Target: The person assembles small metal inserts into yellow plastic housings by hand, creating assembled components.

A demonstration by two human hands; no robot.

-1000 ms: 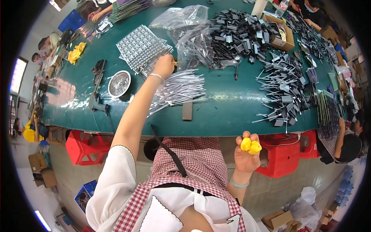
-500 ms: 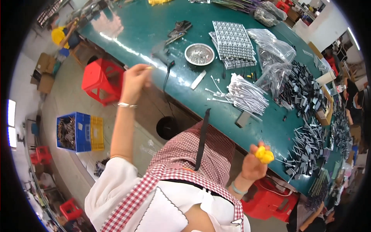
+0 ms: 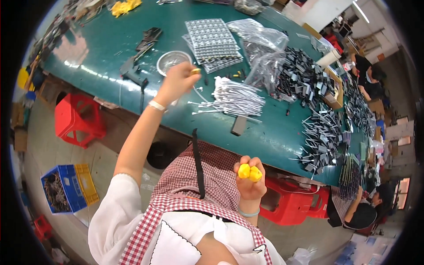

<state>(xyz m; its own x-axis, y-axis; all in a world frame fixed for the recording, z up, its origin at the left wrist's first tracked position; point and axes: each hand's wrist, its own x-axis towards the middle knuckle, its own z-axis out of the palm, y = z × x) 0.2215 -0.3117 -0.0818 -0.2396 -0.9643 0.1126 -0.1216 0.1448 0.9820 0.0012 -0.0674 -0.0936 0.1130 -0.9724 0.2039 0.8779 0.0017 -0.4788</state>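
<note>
My left hand (image 3: 177, 84) is raised over the table edge, in front of the round metal dish (image 3: 175, 60). Its fingers are closed, with a small yellow piece (image 3: 195, 71) at their tips, too small to name. Low in front of the apron, my right hand (image 3: 251, 184) is held up with curled fingers around rounded, soft-looking yellow lumps (image 3: 249, 172); their kind I cannot make out. Nearest the left hand on the table lies a pile of white cable pieces (image 3: 238, 98). A small grey block (image 3: 239, 126) sits by the front edge.
Stacked grey-white trays (image 3: 213, 42), clear plastic bags (image 3: 265, 42) and heaps of black connectors (image 3: 304, 73) cover the green table (image 3: 274, 141). A hot-glue gun (image 3: 132, 70) lies left. Red stools (image 3: 79, 119), a blue crate (image 3: 64, 189) and a co-worker (image 3: 362, 212) are around.
My left hand has swung right, from beside the table edge to in front of the dish. The view has turned, shifting the table leftward; my right hand still holds the yellow lumps.
</note>
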